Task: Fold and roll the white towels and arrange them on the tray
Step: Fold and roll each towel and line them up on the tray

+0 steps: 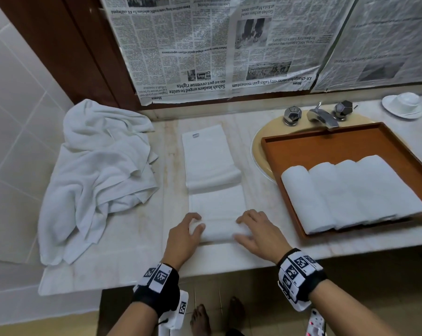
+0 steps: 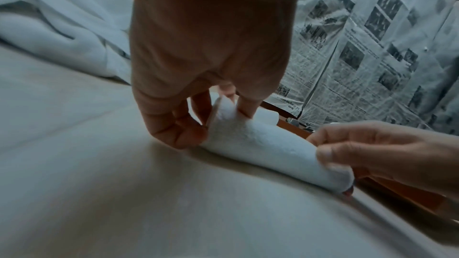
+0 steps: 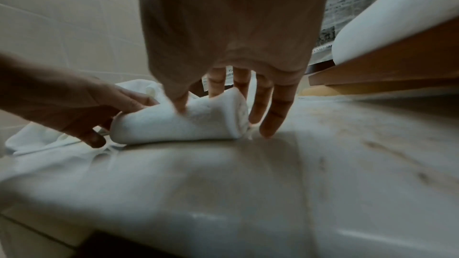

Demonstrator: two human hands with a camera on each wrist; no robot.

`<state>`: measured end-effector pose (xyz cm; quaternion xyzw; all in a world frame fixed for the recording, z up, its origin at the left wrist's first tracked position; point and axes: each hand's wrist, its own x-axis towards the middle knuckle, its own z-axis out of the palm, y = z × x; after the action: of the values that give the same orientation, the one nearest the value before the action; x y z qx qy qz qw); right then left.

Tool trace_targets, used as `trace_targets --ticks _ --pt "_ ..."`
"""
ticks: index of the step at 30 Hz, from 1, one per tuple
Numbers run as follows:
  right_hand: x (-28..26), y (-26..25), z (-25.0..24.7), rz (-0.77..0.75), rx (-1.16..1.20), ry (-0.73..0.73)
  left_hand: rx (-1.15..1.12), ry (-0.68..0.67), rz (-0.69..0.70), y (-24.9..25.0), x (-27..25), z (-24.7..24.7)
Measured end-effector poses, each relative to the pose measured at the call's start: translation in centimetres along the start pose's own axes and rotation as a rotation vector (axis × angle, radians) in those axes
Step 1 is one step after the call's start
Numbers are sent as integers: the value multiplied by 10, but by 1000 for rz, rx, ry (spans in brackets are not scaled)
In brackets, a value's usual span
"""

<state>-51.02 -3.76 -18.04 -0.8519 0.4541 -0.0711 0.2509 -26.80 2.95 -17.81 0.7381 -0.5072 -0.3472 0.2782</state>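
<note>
A long folded white towel (image 1: 213,166) lies on the marble counter (image 1: 122,253), running away from me. Its near end is rolled into a short roll (image 1: 218,231). My left hand (image 1: 193,225) grips the roll's left end, fingers curled over the top and thumb in front (image 2: 218,123). My right hand (image 1: 245,229) holds the right end, thumb pressing the front and fingers reaching over it (image 3: 223,109). The roll (image 2: 263,148) rests on the counter between both hands. A brown wooden tray (image 1: 326,146) to the right holds several rolled white towels (image 1: 350,192) side by side.
A heap of loose white towels (image 1: 100,170) lies at the left of the counter. The tray sits over a sink (image 1: 260,146) with a chrome tap (image 1: 322,116). A white cup on a saucer (image 1: 402,104) stands far right. Newspaper (image 1: 205,49) covers the wall behind.
</note>
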Motion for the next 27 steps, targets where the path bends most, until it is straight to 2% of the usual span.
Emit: trace_targets --ticks 3,6,11,14,18,24,27 --pt "-4 -2 -1 -30 -91 -29 18 39 25 -4 -9 6" --pt "-3 -8 -1 -39 -123 -60 157 62 121 -5 -21 10" --pt "-4 -10 -2 42 72 -110 412 -18 204 -15 -39 11" --pt "-8 -11 -6 83 174 -141 363 -106 174 -16 -39 9" --pt "-15 -16 -8 114 216 -119 67 -115 98 -14 -28 0" --pt "-15 -15 -3 -55 57 33 16 -74 -22 -6 -17 1" --pt "-15 -14 -6 -81 -13 -18 13 -32 -66 -4 -15 6"
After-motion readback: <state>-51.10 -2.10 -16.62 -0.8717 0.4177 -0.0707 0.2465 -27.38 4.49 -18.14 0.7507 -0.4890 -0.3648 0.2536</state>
